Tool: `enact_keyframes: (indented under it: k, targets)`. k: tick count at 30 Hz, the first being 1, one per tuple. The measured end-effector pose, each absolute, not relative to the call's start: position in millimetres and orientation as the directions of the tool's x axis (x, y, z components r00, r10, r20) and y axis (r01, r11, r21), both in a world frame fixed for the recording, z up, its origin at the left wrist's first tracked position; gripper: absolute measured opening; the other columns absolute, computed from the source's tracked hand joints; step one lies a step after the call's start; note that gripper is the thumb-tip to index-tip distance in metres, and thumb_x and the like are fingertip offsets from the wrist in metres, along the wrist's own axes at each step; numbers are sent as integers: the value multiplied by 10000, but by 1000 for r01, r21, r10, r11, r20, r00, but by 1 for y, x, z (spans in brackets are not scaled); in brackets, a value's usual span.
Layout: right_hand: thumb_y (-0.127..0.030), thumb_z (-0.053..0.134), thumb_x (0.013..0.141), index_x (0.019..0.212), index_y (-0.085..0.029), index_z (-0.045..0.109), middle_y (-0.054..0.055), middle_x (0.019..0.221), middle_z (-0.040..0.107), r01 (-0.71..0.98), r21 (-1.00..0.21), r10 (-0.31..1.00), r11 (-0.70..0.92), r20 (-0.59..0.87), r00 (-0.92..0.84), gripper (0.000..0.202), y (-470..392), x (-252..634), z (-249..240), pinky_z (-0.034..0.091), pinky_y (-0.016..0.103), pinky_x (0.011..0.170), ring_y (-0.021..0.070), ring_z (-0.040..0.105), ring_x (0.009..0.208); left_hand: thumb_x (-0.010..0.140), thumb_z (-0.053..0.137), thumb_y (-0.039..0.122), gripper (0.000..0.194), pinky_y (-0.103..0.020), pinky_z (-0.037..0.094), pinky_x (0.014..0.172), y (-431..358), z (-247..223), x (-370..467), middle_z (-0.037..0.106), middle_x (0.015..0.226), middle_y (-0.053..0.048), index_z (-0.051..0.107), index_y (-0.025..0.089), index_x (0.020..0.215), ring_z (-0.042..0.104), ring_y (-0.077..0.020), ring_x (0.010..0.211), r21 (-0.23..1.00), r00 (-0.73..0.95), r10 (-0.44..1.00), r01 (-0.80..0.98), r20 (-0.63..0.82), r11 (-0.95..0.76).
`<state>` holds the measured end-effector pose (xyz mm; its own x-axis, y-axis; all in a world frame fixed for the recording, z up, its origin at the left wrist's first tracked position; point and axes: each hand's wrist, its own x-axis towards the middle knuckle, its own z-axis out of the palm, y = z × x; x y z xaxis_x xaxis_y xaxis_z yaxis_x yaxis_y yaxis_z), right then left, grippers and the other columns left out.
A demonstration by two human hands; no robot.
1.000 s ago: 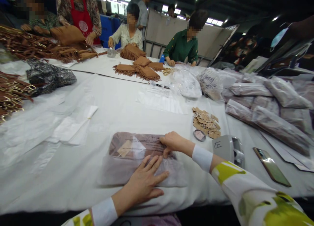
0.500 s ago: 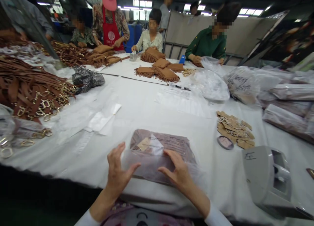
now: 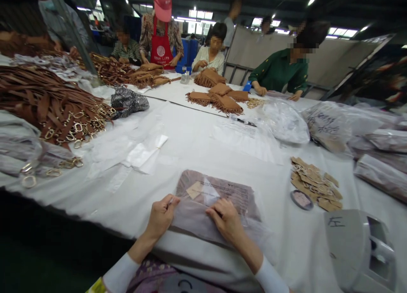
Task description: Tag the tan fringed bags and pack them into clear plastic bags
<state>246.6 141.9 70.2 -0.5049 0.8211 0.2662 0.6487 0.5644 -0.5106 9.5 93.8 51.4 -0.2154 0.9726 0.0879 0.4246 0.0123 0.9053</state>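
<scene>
A clear plastic bag (image 3: pixel 254 212) with printed text lies flat in front of me. Inside it are a flat brown item, a tan tag (image 3: pixel 194 190) and a white slip (image 3: pixel 210 193). At the bag's left edge my left hand (image 3: pixel 161 216) is closed, thumb and forefinger pinching the film. My right hand (image 3: pixel 225 219) rests over the middle of the bag, its fingers bent and drawn together on the film. The fingertips of that hand are partly hidden.
Brown straps with gold clasps (image 3: pixel 76 125) heap up on the left, near thin white bags (image 3: pixel 143 153). To my right are tan tags (image 3: pixel 314 182), a small round dish (image 3: pixel 301 199) and a grey machine (image 3: pixel 349 246). Several co-workers stand or sit across the table around fringed brown pieces (image 3: pixel 219 93).
Both hands have gone from spread fingers to closed on the bag. The whole view has shifted, so the table appears further right and lower. The green-sleeved person's hands have moved apart.
</scene>
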Motion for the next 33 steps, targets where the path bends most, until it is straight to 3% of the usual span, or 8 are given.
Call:
enact_keyframes:
  k: [4, 14, 17, 20, 24, 27, 30, 33]
  targets:
    - [-381, 420, 972, 706, -203, 586, 35, 719, 618, 691, -457, 826, 561, 251, -505, 360, 144, 245, 67, 340, 327, 703, 185, 525, 728, 909, 383, 457, 383, -234, 237, 506, 105, 44, 4, 303, 505, 75, 384, 216, 611, 324, -98, 479, 851, -194, 976, 525, 96, 20]
    - [-356, 533, 923, 791, -229, 645, 9, 746, 670, 662, -529, 846, 531, 280, -454, 215, 145, 241, 61, 349, 318, 709, 184, 559, 734, 869, 434, 534, 449, -255, 225, 517, 117, 44, -21, 317, 506, 65, 412, 207, 563, 336, -111, 494, 816, -164, 986, 567, -23, 113]
    - [-356, 523, 927, 781, -226, 648, 12, 732, 665, 661, -518, 839, 543, 304, -452, 232, 144, 240, 62, 346, 316, 703, 183, 562, 730, 814, 543, 542, 358, -232, 302, 542, 101, 45, -27, 387, 596, 73, 568, 188, 853, 391, -112, 545, 898, -90, 994, 430, -58, 92]
    - [-367, 506, 932, 773, -224, 649, 18, 726, 661, 668, -503, 836, 548, 318, -446, 257, 145, 240, 62, 348, 315, 700, 183, 562, 727, 792, 600, 482, 511, -236, 371, 619, 82, 43, -22, 437, 666, 72, 486, 193, 1199, 442, -122, 608, 944, -150, 989, 323, -18, 66]
    - [-348, 471, 951, 787, -217, 640, 20, 738, 659, 672, -474, 822, 569, 309, -478, 270, 145, 241, 62, 345, 315, 707, 181, 556, 730, 901, 430, 444, 343, -234, 303, 524, 74, 37, -8, 301, 516, 104, 536, 185, 1100, 350, -117, 481, 926, -353, 935, 361, 26, 110]
    - [-334, 440, 967, 801, -207, 624, 24, 755, 656, 674, -439, 805, 594, 316, -503, 279, 144, 241, 63, 334, 317, 709, 181, 542, 732, 916, 421, 417, 310, -241, 319, 506, 76, 37, -7, 320, 473, 110, 554, 191, 1082, 384, -122, 439, 870, -385, 916, 482, 108, 100]
    - [-331, 413, 978, 800, -201, 612, 28, 745, 640, 689, -404, 799, 601, 327, -505, 296, 143, 240, 62, 320, 319, 704, 182, 521, 725, 930, 438, 334, 252, -274, 426, 596, 72, 44, -7, 528, 593, 41, 567, 183, 1085, 536, -156, 566, 753, -446, 823, 657, 352, 35]
    - [-323, 413, 977, 800, -201, 608, 28, 740, 626, 696, -386, 796, 605, 327, -510, 290, 143, 239, 59, 311, 321, 705, 180, 506, 727, 916, 465, 199, 203, -341, 480, 827, 63, 57, 8, 667, 887, -70, 580, 190, 1083, 618, -193, 857, 545, -172, 756, 792, 632, -275]
